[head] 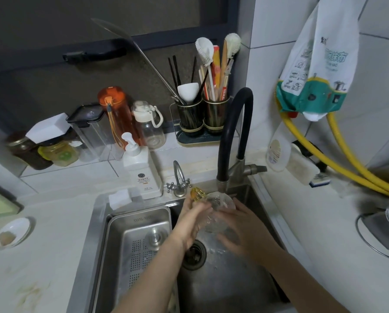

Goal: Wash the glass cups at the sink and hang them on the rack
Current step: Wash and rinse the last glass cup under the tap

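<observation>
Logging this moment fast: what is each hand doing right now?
Left hand: closed on the glass cup under the faucet.
Right hand: fingers spread, palm against the cup; a firm grip cannot be told.

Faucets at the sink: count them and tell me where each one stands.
2. The small chrome tap stands at the sink's back rim beside the soap bottle; the tall black-hosed faucet stands right of it, over the glass cup.
</observation>
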A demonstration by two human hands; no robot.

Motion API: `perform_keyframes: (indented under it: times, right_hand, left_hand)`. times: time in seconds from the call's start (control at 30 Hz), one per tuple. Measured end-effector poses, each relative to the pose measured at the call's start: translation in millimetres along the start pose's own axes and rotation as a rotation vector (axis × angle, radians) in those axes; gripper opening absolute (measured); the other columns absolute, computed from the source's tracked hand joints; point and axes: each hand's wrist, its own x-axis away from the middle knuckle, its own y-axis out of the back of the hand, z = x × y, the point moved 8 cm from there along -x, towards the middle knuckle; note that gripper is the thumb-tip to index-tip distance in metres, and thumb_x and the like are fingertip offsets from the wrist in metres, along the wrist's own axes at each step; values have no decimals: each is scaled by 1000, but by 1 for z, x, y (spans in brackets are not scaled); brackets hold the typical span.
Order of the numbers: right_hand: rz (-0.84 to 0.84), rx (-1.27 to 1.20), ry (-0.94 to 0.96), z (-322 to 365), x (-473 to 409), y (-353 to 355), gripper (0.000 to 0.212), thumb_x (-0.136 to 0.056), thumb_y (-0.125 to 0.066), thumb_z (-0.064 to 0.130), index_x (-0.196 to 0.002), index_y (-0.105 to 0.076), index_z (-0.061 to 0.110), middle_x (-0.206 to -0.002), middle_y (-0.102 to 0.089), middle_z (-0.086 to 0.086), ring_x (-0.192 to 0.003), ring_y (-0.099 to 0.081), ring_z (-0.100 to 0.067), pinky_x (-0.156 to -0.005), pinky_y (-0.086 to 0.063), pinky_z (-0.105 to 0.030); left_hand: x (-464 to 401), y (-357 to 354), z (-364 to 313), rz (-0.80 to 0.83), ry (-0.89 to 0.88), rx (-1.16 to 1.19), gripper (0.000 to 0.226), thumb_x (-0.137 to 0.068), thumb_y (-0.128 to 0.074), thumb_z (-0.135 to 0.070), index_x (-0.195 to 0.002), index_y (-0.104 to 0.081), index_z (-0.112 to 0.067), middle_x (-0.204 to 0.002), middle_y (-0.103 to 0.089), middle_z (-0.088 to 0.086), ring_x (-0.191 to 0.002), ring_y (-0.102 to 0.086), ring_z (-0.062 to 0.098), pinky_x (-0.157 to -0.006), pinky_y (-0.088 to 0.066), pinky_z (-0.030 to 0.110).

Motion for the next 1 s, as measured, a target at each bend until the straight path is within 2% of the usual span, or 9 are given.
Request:
perform_keyframes:
  times: [0.07,0.23,0.37,0.5,0.57,0.73,0.87,0.93,1.0]
  right_hand:
    - [142,75,14,1,-4,-15,47,-84,-52,34,-129,-52,20,-123,-63,9,-115,-55,-8,-109,-37,-26]
    - [201,70,27,1,-25,-18,54,-80,-55,28,-133,-46,17,-128,-57,2,-123,-46,-13,-105,-19,-15]
    - [567,-70,-175,-11,-25,-44,46,-90,-52,27,-134,-44,15,-123,-59,-7,-110,-57,-22,-94,-46,-32]
    - [743,-40,-203,-19,-20,-53,40,-94,-49,34,-127,-52,11,-119,-61,-9,-108,-59,-22,-94,-46,-34]
    - [701,-56,-185,-18,-23,-50,44,-92,-52,36,-130,-50,14,-120,-60,-6,-107,-58,-18,-93,-47,-32]
    - [668,-151,-141,-11,-23,-50,56,-89,-57,30,-141,-38,24,-131,-55,-1,-115,-55,-17,-99,-46,-35]
    - [558,-123,-177,-16,-17,-54,37,-93,-51,37,-123,-53,16,-110,-67,-2,-98,-62,-15,-89,-50,-35]
    - [453,-253,-230,-18,-19,-48,30,-94,-53,32,-118,-54,15,-110,-67,1,-99,-63,-9,-90,-51,-30]
    - [365,-549,-317,-17,-24,-36,21,-93,-56,21,-114,-56,17,-107,-66,5,-97,-63,-1,-85,-50,-17]
  left_hand:
    - [1,-6,1,11,-3,-35,73,-64,-78,-24,-130,-48,-19,-107,-67,15,-96,-67,27,-80,-53,39]
    - [2,-13,4,2,-1,-174,89,-61,-81,-40,-139,-40,-36,-113,-70,3,-113,-62,21,-109,-38,49]
    - [3,-15,-2,-20,-22,-270,82,-78,-74,-34,-143,-27,-50,-117,-63,-3,-110,-62,16,-107,-42,47]
    - [5,-17,-10,12,-38,-316,72,-85,-68,-30,-140,-28,-54,-122,-55,-13,-97,-61,3,-92,-53,34]
    - [4,-18,-17,30,-58,-361,72,-86,-67,-29,-141,-27,-51,-126,-49,-13,-106,-56,2,-92,-47,23]
    - [-1,-22,-24,73,-21,-493,71,-85,-65,-31,-144,-29,-46,-141,-48,-5,-121,-52,12,-97,-43,22]
    - [4,-22,-34,66,-55,-519,69,-87,-64,-34,-145,-28,-42,-130,-46,-23,-119,-44,4,-102,-37,22]
    - [8,-25,-39,71,-91,-501,66,-89,-62,-35,-146,-28,-40,-121,-44,-25,-118,-40,1,-99,-34,20]
    - [13,-24,-36,55,-119,-428,61,-92,-58,-33,-146,-31,-36,-130,-36,-21,-120,-35,-1,-97,-35,17]
